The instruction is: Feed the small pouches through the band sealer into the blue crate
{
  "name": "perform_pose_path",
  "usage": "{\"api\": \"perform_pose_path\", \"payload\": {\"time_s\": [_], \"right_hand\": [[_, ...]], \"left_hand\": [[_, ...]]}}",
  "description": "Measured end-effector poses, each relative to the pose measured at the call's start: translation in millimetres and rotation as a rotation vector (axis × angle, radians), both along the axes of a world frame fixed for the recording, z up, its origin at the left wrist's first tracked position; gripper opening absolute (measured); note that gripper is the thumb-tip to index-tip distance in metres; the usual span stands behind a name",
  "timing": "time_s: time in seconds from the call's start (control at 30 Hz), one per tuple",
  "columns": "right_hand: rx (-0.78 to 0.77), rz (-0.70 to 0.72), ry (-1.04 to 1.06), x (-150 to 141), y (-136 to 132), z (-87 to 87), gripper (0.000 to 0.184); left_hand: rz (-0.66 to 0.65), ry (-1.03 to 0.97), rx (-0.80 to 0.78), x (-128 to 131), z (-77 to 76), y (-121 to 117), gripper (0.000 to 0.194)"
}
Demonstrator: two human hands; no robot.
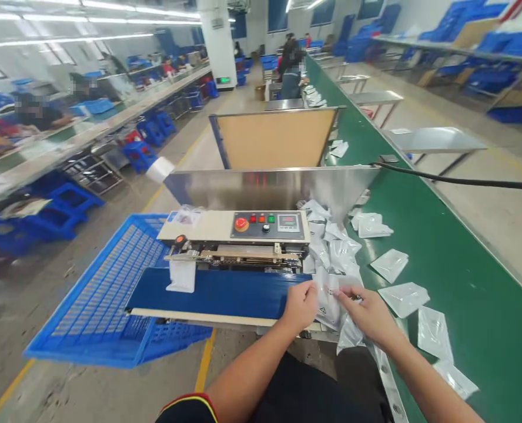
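Between both hands is a white plastic bag (329, 308) with a small printed recycling mark, at the right end of the blue belt of a band sealing machine (199, 226). My left hand (301, 304) is closed on the bag's left edge. The fingers of my right hand (367, 311) pinch its upper right side. Behind the bag lies a heap of similar bags (331, 247), touching the machine's right end. Another white bag (182, 275) hangs upright at the machine's left end, above the blue belt (238, 294).
A blue plastic basket (89, 341) stands below the machine's left end. On my right runs a green conveyor (472, 276) with several loose bags. A metal panel (261, 191) rises behind the machine, and a black cable (464, 178) crosses the conveyor. Other people sit farther off.
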State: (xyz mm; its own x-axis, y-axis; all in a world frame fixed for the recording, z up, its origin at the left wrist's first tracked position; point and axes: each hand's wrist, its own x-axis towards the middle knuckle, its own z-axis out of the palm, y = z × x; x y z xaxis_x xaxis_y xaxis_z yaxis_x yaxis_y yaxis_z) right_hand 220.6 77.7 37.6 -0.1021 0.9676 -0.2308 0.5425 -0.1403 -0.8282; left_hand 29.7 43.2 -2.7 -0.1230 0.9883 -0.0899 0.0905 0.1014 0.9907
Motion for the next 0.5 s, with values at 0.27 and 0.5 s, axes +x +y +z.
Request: {"api": "perform_pose_path", "payload": {"time_s": [0.27, 0.5], "right_hand": [[-0.327, -0.135, 0.060, -22, 60, -19.2, 0.041], [-0.312, 0.003, 0.025, -64, 57, -14.5, 0.042]], "left_hand": [[0.280, -0.065, -0.206, -7, -31.3, 32, 0.054], [0.405, -0.030, -0.232, -61, -33.3, 6, 0.053]]}}
